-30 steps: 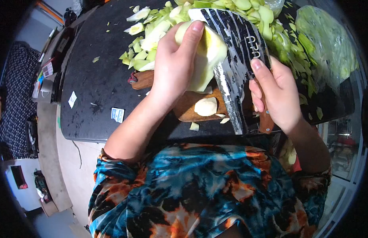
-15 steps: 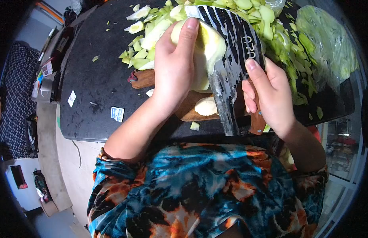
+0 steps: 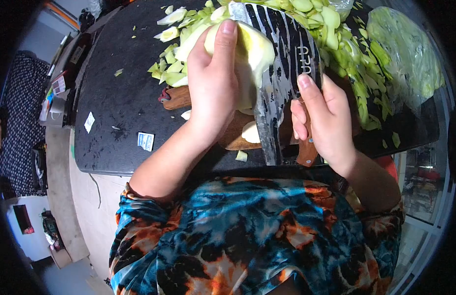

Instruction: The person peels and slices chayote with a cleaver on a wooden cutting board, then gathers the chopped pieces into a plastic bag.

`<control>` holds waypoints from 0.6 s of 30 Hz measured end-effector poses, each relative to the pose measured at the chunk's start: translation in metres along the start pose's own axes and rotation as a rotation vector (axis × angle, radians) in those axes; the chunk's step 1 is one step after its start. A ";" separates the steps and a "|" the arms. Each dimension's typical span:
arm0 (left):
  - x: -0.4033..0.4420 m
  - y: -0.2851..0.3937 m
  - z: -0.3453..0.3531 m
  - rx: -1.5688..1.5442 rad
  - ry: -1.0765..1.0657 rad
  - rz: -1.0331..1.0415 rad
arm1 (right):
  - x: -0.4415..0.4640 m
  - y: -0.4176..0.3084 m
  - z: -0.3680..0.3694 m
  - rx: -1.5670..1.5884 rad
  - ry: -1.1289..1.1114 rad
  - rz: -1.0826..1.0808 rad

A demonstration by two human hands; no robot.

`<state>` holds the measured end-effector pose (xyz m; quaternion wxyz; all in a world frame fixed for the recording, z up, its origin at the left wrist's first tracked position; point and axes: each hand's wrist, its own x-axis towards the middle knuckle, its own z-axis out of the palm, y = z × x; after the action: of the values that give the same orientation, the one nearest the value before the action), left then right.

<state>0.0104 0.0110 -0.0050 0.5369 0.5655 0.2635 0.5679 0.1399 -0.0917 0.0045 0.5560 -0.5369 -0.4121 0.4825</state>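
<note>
Pale green flesh shows on the vegetable chunk [image 3: 260,53] that I see gripped in the person's left hand [image 3: 213,81], above a wooden board [image 3: 234,139]; its thumb lies over the top, the other fingers mostly hidden from me; the right hand [image 3: 329,115] is closed round the brown handle of a black-streaked cleaver [image 3: 281,66], its blade up against the chunk; peelings [image 3: 358,91] lie heaped beyond, beside a plastic bag [image 3: 407,59].

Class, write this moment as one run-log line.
left hand: grips pale-green vegetable | right hand: holds cleaver | cleaver: against vegetable | wooden board: on black table
</note>
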 end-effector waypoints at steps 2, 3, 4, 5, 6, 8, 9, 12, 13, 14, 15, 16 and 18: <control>0.000 0.000 0.004 -0.040 0.047 0.000 | 0.001 0.004 0.002 0.015 -0.001 -0.026; -0.001 0.000 0.005 -0.059 0.072 -0.002 | 0.001 0.006 0.003 0.033 -0.005 -0.032; -0.001 0.000 0.004 -0.059 0.073 -0.006 | 0.001 0.008 0.003 0.051 -0.010 -0.038; -0.001 0.000 0.004 -0.059 0.074 -0.010 | 0.002 0.009 0.004 0.069 -0.014 -0.046; -0.001 -0.001 0.004 -0.060 0.075 -0.015 | 0.002 0.009 0.004 0.063 -0.010 -0.044; -0.001 -0.002 0.005 -0.083 0.085 -0.007 | 0.003 0.010 0.004 0.050 -0.005 -0.043; -0.001 -0.002 0.005 -0.095 0.090 -0.003 | 0.003 0.010 0.005 0.059 -0.003 -0.034; -0.001 -0.009 0.000 -0.113 0.057 -0.067 | 0.003 0.010 0.003 0.060 -0.009 -0.005; 0.001 -0.011 -0.001 -0.109 0.026 -0.070 | 0.004 0.008 0.000 0.041 -0.021 0.004; 0.004 -0.012 -0.001 -0.105 -0.008 -0.071 | 0.005 0.005 -0.004 0.024 -0.030 0.011; 0.006 -0.010 -0.001 -0.102 -0.043 -0.071 | 0.005 0.001 -0.010 0.053 -0.034 0.018; 0.009 -0.006 -0.003 -0.095 -0.053 -0.078 | 0.005 -0.004 -0.015 0.079 -0.042 0.018; 0.014 0.005 -0.012 -0.079 -0.063 -0.087 | 0.006 -0.014 -0.038 0.099 0.136 -0.042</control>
<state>0.0003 0.0262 0.0022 0.5909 0.5494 0.2480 0.5361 0.1800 -0.0930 0.0150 0.6184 -0.5318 -0.3601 0.4528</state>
